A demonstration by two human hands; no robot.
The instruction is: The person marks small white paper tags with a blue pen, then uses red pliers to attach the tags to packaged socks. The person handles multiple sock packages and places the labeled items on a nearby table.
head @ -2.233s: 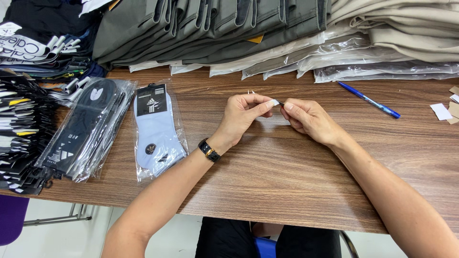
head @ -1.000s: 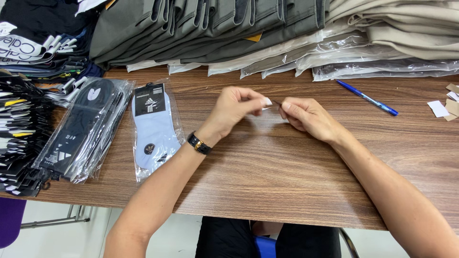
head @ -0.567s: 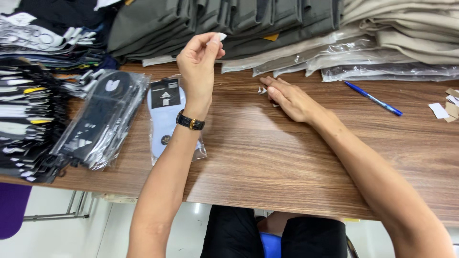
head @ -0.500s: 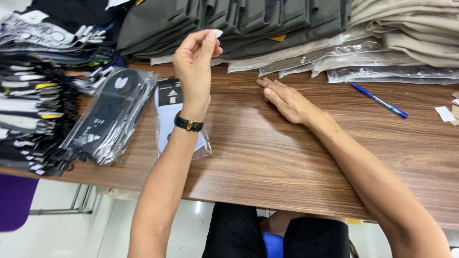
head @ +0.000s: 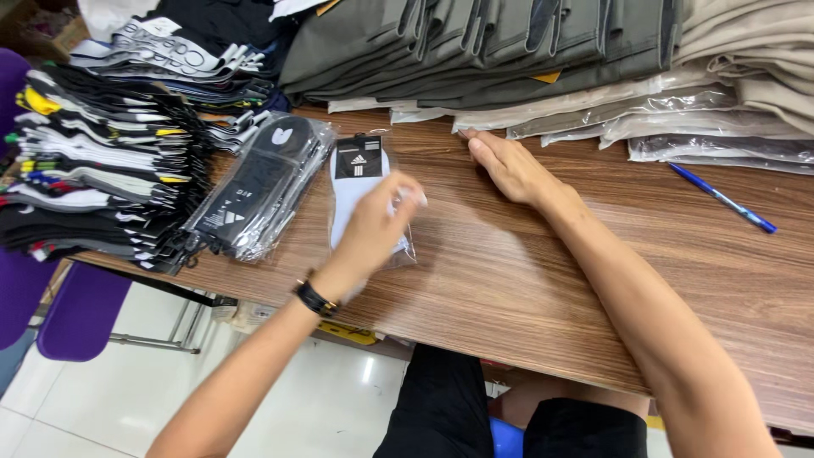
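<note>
My left hand (head: 376, 222), with a black watch on the wrist, hovers blurred over a clear packet holding a pale blue sock (head: 359, 166) on the wooden table (head: 526, 280). Its fingertips pinch a small white tag (head: 420, 199). My right hand (head: 506, 166) lies flat on the table to the right of the packet, fingers pointing at the bagged clothes, with nothing in it.
Clear packets of black socks (head: 254, 191) lie left of the pale one. Several rows of bundled socks (head: 93, 170) fill the left edge. Folded grey and beige garments in bags (head: 526, 42) line the back. A blue pen (head: 721, 199) lies at the right. A purple chair (head: 76, 314) stands below left.
My hands parted from the middle of the table. The left hand rose with the white tag, then dropped onto the pale sock packet. The right hand slid left and flattened.
</note>
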